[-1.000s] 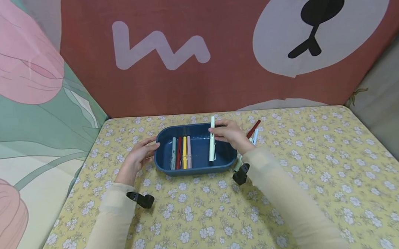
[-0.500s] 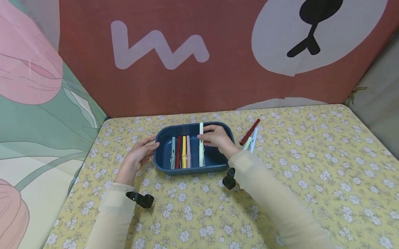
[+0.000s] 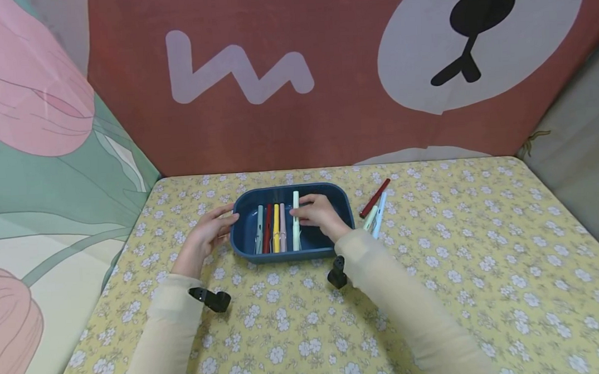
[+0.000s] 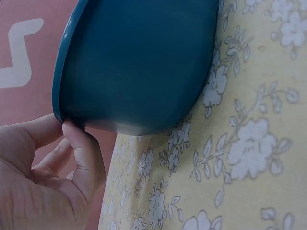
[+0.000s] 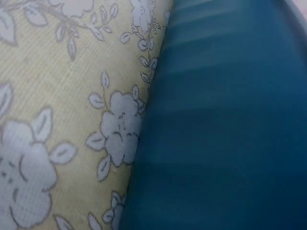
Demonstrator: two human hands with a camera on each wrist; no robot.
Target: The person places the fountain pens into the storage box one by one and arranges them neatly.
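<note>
A dark blue box (image 3: 292,256) with rounded corners stands on the table. My left hand (image 3: 207,235) holds its left end, with thumb and finger at the rim in the left wrist view. Over the box, my right hand (image 3: 321,214) pinches a pale mint pen (image 3: 296,226) between thumb and fingers. That pen is upright in the head view, its clip end low inside the box. Left of it lie a grey-green pen (image 3: 259,229), a dark red pen (image 3: 268,230), a yellow pen (image 3: 276,228) and a pink pen (image 3: 283,229), side by side. The right wrist view shows only the box's outer wall (image 5: 216,134) and the cloth.
Right of the box, a second dark red pen (image 3: 375,198), a light blue pen (image 3: 380,214) and a light green pen (image 3: 370,217) lie close together on the flowered yellow tablecloth (image 3: 295,321). A red-brown printed backdrop (image 3: 277,132) rises behind the table.
My right hand has carried the mint pen leftward and lowered it into the box, close to the pink pen. The left hand stays at the box's left end.
</note>
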